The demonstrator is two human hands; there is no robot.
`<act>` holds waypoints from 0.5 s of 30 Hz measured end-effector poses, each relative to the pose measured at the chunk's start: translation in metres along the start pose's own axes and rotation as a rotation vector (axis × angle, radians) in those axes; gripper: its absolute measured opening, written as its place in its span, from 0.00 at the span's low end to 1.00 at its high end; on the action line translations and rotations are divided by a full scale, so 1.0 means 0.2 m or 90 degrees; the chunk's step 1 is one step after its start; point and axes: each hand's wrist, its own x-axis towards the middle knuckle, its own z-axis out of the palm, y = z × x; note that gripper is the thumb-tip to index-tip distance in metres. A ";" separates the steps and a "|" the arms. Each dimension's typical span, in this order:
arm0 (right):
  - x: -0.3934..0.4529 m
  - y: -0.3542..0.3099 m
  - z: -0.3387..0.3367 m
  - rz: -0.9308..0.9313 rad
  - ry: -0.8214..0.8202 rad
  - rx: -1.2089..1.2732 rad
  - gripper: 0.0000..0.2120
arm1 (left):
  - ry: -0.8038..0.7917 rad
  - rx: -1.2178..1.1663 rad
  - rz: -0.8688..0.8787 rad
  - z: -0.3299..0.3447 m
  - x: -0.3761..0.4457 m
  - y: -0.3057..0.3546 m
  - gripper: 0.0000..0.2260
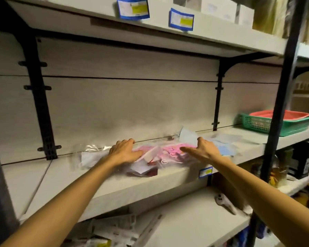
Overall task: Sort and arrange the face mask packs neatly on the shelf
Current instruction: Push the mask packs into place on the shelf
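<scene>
A loose heap of face mask packs lies on the middle shelf (114, 182). In the centre are clear bags of pink masks (169, 150), to the left a white mask pack (91, 157), to the right light blue masks (225, 148). My left hand (125, 152) rests flat on the heap's left part, fingers spread and slightly bent. On the pink packs lies my right hand (201, 148), fingers extended, thumb up near a blue mask. A dark red pack (146, 172) sticks out at the shelf's front edge.
A green basket (278, 123) with a red tray inside stands at the shelf's right end. A black upright post (282, 107) crosses in front of it. The upper shelf carries white boxes and blue price tags (133, 8). The lower shelf holds a white tool (225, 202) and packets.
</scene>
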 end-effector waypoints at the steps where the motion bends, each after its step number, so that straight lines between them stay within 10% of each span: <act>1: 0.05 0.02 0.02 0.007 -0.036 0.008 0.45 | -0.036 -0.012 -0.016 0.01 0.03 -0.01 0.36; 15: 0.43 0.18 0.04 -0.015 -0.049 0.293 0.24 | 0.102 -0.051 -0.107 0.03 0.23 0.12 0.38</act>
